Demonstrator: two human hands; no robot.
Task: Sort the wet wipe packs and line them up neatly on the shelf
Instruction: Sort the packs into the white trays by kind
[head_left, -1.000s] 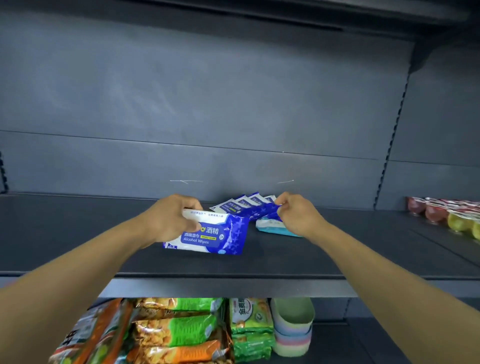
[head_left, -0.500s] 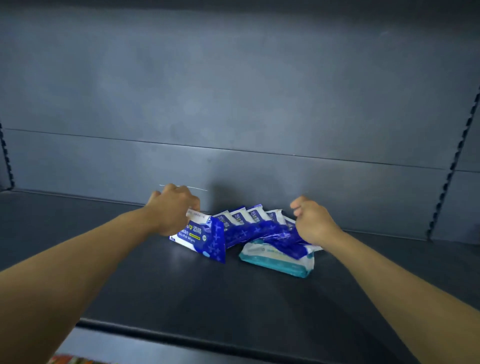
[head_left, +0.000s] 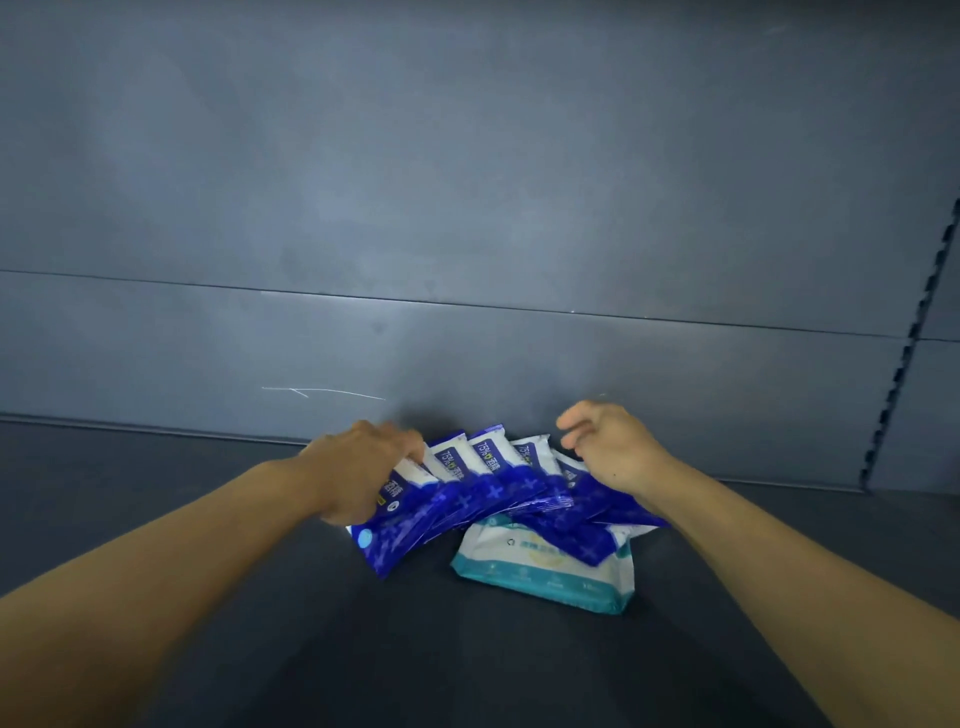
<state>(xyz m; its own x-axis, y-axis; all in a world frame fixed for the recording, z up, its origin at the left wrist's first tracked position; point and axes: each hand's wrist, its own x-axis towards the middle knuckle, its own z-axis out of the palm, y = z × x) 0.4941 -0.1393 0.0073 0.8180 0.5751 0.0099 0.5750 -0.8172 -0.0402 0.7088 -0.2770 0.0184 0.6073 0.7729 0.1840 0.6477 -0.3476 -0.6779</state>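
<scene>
Several blue-and-white alcohol wipe packs (head_left: 483, 483) lean in a fanned row on the dark shelf (head_left: 208, 519), close to the back wall. My left hand (head_left: 358, 473) grips the leftmost blue pack (head_left: 400, 530) at its top. My right hand (head_left: 608, 447) hovers over the right end of the row with fingers loosely spread, holding nothing. A white-and-teal wipe pack (head_left: 545, 571) lies flat under the right end of the blue packs.
The grey back panel (head_left: 467, 234) rises right behind the packs. A slotted upright (head_left: 904, 364) stands at the right. Bare shelf surface stretches to the left and toward me.
The view has moved in closer to the shelf. My right hand has let go of the blue packs and lifted slightly. My left hand keeps its grip on the leftmost pack.
</scene>
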